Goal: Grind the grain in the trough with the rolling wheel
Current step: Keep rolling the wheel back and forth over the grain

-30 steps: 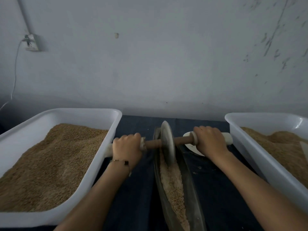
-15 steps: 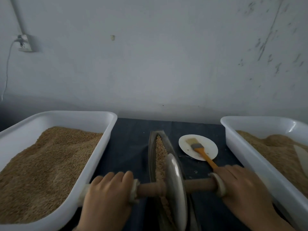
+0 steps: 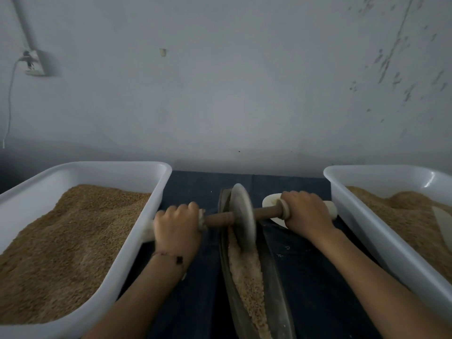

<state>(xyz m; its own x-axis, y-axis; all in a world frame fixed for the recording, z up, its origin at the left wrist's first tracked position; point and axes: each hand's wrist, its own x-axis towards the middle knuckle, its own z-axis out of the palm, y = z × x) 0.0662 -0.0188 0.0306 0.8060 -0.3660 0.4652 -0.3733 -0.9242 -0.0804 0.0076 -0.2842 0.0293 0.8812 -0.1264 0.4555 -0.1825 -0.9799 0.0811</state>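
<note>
Left hand (image 3: 177,222) and right hand (image 3: 305,211) each grip an end of the axle (image 3: 220,219); wheel (image 3: 242,217) stands in the trough (image 3: 276,285) on grain (image 3: 247,277). No readable writing.

Wheel (image 3: 242,217): dull grey metal, smooth. Axle (image 3: 267,212): turned brown wood, matt. Trough (image 3: 276,287): dark metal, worn sheen. 2 tubs (image 3: 137,238) (image 3: 381,241): glossy white plastic. Table cover (image 3: 195,289): dark blue cloth, matt.
</note>
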